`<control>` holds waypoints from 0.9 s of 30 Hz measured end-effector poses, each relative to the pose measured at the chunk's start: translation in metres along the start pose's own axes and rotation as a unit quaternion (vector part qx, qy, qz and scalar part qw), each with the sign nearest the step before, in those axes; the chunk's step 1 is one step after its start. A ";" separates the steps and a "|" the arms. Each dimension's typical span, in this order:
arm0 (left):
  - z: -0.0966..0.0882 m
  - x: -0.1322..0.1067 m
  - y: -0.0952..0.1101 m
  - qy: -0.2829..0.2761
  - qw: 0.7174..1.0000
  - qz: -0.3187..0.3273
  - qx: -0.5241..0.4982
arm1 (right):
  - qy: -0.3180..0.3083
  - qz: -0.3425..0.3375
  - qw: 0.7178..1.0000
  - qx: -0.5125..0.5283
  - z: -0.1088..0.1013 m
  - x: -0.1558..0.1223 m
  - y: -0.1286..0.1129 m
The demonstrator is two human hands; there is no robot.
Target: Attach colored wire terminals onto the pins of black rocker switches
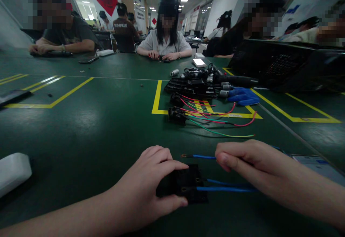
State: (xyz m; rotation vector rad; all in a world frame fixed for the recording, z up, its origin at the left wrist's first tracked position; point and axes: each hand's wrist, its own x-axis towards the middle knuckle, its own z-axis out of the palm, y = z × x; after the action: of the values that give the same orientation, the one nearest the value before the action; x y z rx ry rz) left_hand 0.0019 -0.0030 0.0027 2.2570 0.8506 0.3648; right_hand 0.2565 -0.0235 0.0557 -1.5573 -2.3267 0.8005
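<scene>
My left hand [153, 183] is closed round a small black connector block [185, 185] that lies on the green table [94, 133]. Two blue wires [229, 186] run out of the block's right side. My right hand [248, 161] pinches a third blue wire [201, 156] just above the block, and that wire's bare metal tip points left.
Further back, two black blocks with red, green and yellow wires [205, 116] lie inside a yellow-taped rectangle. Behind them sit a pile of black parts [199, 82] and a blue glove [244, 97]. A white object [13, 170] lies at my left. Several people sit around the table.
</scene>
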 end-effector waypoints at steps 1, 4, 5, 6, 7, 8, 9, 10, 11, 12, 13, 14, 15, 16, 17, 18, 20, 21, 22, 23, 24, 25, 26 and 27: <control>0.000 0.000 -0.001 0.000 1.000 0.001 0.000 | 0.032 -0.009 0.999 0.003 -0.001 -0.001 0.000; 0.001 0.000 -0.003 0.002 1.000 -0.003 0.001 | 0.086 -0.019 0.996 -0.029 -0.001 0.000 0.005; 0.001 0.000 -0.003 0.000 1.000 -0.002 -0.002 | 0.085 -0.015 0.995 -0.047 0.001 0.001 0.008; 0.001 0.000 -0.004 0.000 1.000 0.000 -0.003 | 0.074 -0.011 0.995 -0.062 0.004 0.002 0.011; 0.001 0.000 -0.004 -0.002 1.000 0.000 -0.004 | 0.061 -0.009 0.996 -0.070 0.008 0.003 0.014; 0.001 0.000 -0.004 -0.003 1.000 0.000 -0.005 | 0.051 -0.011 0.996 -0.073 0.011 0.004 0.016; 0.001 0.000 -0.003 -0.003 1.000 -0.001 -0.004 | 0.044 -0.017 0.996 -0.074 0.014 0.005 0.018; 0.001 0.000 -0.003 -0.003 1.000 -0.001 -0.003 | 0.045 -0.025 0.996 -0.076 0.016 0.006 0.019; 0.000 0.000 -0.002 -0.001 1.000 0.001 -0.002 | 0.054 -0.036 0.995 -0.080 0.018 0.006 0.019; 0.001 0.000 -0.002 0.002 1.000 0.004 -0.001 | 0.071 -0.047 0.993 -0.087 0.018 0.006 0.018; 0.001 0.000 -0.002 0.006 1.000 0.008 -0.001 | 0.091 -0.059 0.990 -0.094 0.017 0.005 0.016; 0.001 0.000 -0.002 0.011 1.000 0.011 -0.001 | 0.109 -0.068 0.987 -0.099 0.016 0.004 0.013; 0.001 0.000 -0.001 0.016 1.000 0.015 -0.001 | 0.117 -0.073 0.986 -0.098 0.014 0.003 0.010; 0.002 0.000 -0.001 0.021 1.000 0.019 -0.002 | 0.112 -0.072 0.987 -0.092 0.012 0.001 0.006; 0.002 -0.001 -0.001 0.025 0.999 0.022 -0.002 | 0.091 -0.063 0.991 -0.081 0.010 -0.001 0.002; 0.003 -0.001 -0.002 0.029 0.999 0.024 -0.001 | 0.058 -0.047 0.995 -0.069 0.009 -0.003 -0.001; 0.004 -0.001 -0.002 0.037 0.999 0.028 -0.002 | -0.017 -0.006 0.998 -0.056 0.008 -0.006 -0.004; 0.004 0.000 -0.002 0.040 0.999 0.029 -0.002 | -0.050 0.015 0.997 -0.056 0.009 -0.007 -0.005; 0.005 0.000 -0.002 0.042 0.999 0.029 -0.001 | -0.075 0.032 0.995 -0.058 0.010 -0.008 -0.004; 0.005 0.000 -0.003 0.044 0.999 0.029 0.000 | -0.092 0.045 0.993 -0.057 0.011 -0.009 -0.003; 0.006 -0.001 -0.003 0.046 0.999 0.029 0.001 | -0.104 0.055 0.992 -0.052 0.012 -0.010 -0.002; 0.007 -0.001 -0.003 0.049 0.998 0.029 0.003 | -0.117 0.061 0.991 -0.040 0.013 -0.011 -0.001; 0.007 -0.002 -0.003 0.051 0.998 0.029 0.006 | -0.126 0.066 0.989 -0.027 0.013 -0.011 0.000; 0.008 -0.002 -0.004 0.053 0.998 0.030 0.008 | -0.133 0.071 0.988 -0.017 0.013 -0.011 0.001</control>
State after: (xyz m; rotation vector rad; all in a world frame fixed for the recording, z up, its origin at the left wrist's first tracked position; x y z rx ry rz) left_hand 0.0021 -0.0065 -0.0055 2.2988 0.8420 0.5105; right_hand 0.2555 -0.0377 0.0455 -1.7412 -2.4429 1.0673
